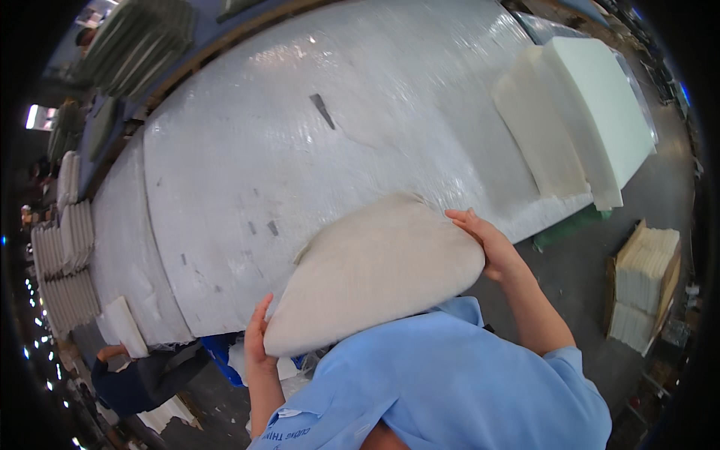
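- With left hand (pixel 257 341) and right hand (pixel 496 247) well apart, open-fingered, bracketing opposite ends of cream fabric-covered pillow (pixel 382 274), not closed into a grip.
- Located at near edge of plastic-wrapped tabletop (pixel 232 172), just in front of blue shirt (pixel 442 375); impossible to tell whether resting or lifted.
- Probably light, soft and springy, hardly fragile; likely to sag if lifted by one corner.
- Best held broadly at both ends, with flat palms, without pinching loose fabric.

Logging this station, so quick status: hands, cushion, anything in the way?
Left hand and right hand hold beige cushion at opposite ends. Cushion in front of blue shirt. Nothing seen blocking it; white block apart, far right.
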{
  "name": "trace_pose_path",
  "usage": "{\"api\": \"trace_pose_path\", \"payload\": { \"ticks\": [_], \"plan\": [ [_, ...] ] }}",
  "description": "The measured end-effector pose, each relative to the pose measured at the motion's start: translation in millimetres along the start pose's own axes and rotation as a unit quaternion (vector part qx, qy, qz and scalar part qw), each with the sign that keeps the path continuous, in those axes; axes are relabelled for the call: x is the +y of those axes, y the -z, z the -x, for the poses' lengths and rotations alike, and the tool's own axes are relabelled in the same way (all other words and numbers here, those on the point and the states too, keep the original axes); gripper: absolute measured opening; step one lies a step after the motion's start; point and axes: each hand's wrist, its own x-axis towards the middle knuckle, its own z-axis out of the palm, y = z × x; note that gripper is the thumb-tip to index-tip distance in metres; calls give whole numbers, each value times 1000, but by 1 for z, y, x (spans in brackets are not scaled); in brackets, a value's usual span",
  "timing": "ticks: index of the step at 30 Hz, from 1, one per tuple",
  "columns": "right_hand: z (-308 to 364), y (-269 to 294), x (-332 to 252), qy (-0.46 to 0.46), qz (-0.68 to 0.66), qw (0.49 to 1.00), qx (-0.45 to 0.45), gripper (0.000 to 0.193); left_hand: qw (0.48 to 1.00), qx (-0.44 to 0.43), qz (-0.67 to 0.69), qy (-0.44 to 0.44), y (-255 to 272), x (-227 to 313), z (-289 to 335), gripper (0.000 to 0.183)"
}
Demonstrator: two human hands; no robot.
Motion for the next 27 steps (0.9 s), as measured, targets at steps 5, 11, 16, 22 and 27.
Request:
{"api": "trace_pose_path", "payload": {
  "ticks": [5, 11, 16, 22, 27],
  "plan": [
    [-6, -23, -40, 221, 341, 912, -52, 58, 848, -75, -444, -280, -60, 81, 39, 56],
    [5, -113, -74, 458, 709, 517, -140, 66, 551, -38, -700, -452, -166, 73, 38, 67],
    [-9, -196, -21, 296, 802, 485, -183, 54, 535, -36, -746, -396, -191, 56, 21, 60],
    [-3, -182, -38, 230, 810, 516, -158, 51, 510, 25, -679, -528, -149, 49, 16, 56],
    [2, -138, -62, 236, 825, 497, -127, 56, 464, 71, -671, -574, -129, 45, 18, 56]
  ]
}}
